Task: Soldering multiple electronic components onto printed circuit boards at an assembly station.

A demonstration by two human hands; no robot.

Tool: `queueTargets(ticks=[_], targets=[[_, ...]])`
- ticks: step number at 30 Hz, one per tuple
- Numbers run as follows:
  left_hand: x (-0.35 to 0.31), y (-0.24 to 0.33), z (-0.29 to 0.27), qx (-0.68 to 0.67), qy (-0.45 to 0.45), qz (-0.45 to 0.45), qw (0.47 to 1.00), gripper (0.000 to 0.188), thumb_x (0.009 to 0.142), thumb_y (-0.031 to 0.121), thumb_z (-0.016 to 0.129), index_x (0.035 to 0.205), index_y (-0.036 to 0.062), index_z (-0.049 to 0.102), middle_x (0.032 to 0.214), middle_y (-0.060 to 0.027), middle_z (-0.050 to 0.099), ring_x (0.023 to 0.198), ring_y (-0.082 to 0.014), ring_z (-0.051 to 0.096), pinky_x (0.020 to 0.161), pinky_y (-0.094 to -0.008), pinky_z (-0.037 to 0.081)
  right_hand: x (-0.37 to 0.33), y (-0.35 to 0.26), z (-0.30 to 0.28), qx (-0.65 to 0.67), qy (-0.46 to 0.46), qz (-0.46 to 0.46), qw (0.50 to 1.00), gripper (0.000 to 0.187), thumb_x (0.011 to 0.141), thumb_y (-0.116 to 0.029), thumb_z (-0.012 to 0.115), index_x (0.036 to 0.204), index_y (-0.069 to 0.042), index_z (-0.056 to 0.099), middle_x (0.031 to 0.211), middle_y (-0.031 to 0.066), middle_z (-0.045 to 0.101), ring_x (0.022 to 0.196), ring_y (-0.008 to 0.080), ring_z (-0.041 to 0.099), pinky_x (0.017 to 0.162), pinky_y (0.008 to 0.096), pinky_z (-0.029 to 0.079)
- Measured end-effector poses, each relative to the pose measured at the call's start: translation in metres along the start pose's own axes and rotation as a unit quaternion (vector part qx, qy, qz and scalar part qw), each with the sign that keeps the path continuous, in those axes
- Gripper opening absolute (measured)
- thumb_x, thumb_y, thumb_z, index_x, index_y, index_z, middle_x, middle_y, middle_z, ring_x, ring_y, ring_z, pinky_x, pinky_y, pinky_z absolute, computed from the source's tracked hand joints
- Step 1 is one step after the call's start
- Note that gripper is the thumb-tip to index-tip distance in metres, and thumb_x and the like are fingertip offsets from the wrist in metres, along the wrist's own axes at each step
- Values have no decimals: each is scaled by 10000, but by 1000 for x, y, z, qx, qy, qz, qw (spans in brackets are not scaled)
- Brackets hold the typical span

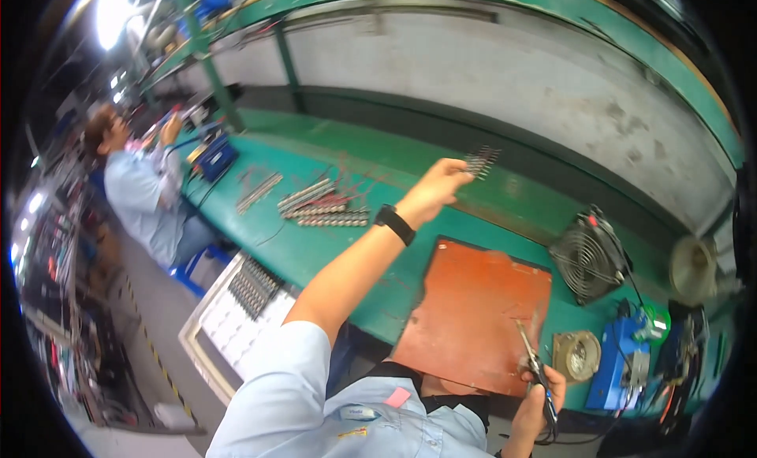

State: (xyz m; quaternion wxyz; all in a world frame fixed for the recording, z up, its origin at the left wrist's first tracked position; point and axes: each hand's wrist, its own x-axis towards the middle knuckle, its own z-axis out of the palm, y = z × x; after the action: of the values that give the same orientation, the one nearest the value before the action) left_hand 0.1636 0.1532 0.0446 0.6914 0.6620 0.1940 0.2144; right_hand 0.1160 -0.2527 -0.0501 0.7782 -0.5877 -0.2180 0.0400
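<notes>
My left hand (438, 188) is stretched far out over the back of the bench. Its fingers are closed on the near end of a small strip of dark metal parts with thin pins (482, 162); the exact kind is too small to make out. Low on the right, my right hand (544, 395) is wrapped round the handle of a soldering iron (535, 362). The iron's tip points up and away, over the right part of an orange-brown work mat (473, 308).
Wired strips (327, 206) lie piled left of my arm. A black fan (587, 257), a round metal tin (577, 355) and a blue soldering station (619, 363) stand right of the mat. A white tray (206, 308) holds dark strips. A co-worker (142, 182) sits at far left.
</notes>
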Motion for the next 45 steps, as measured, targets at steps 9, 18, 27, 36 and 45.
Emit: queueTargets(ticks=[9, 18, 27, 36, 45], targets=[[-183, 52, -108, 35, 79, 190, 978, 205, 933, 147, 593, 1110, 43, 603, 1263, -71, 557, 1104, -132, 538, 939, -311, 450, 13, -30, 13, -45, -125, -4, 991, 442, 957, -323, 563, 1229, 16, 486, 1106, 232, 592, 994, 283, 581, 919, 450, 451], [-364, -126, -350, 270, 554, -28, 787, 270, 905, 284, 625, 1003, 32, 631, 865, 17, 625, 742, -58, 535, 629, -218, 431, 22, -49, 39, -83, -148, -98, 980, 367, 980, -232, 518, 1182, 74, 505, 1079, 243, 580, 959, 314, 588, 857, 421, 494], [-357, -225, -313, 450, 573, -317, 607, 601, 723, 458, 742, 1050, -25, 600, 959, -209, 682, 851, -356, 664, 711, -374, 509, 26, -39, 53, -115, -168, -127, 971, 361, 989, -219, 506, 1195, 77, 500, 1082, 230, 563, 1006, 338, 580, 864, 400, 495], [-383, -242, -360, 317, 586, -238, 707, 477, 765, 327, 748, 1069, -3, 586, 938, -142, 674, 893, -292, 656, 724, -365, 505, 27, -40, 59, -67, -181, -113, 975, 345, 984, -215, 519, 1168, 77, 516, 1098, 218, 562, 958, 287, 588, 868, 362, 484], [-360, -110, -320, -170, 539, 140, 813, 192, 934, 156, 601, 1100, 63, 572, 923, -15, 633, 851, -127, 617, 760, -304, 522, 28, -41, 44, -77, -134, -109, 982, 326, 979, -209, 530, 1149, 68, 538, 1097, 209, 570, 932, 280, 592, 861, 354, 488]])
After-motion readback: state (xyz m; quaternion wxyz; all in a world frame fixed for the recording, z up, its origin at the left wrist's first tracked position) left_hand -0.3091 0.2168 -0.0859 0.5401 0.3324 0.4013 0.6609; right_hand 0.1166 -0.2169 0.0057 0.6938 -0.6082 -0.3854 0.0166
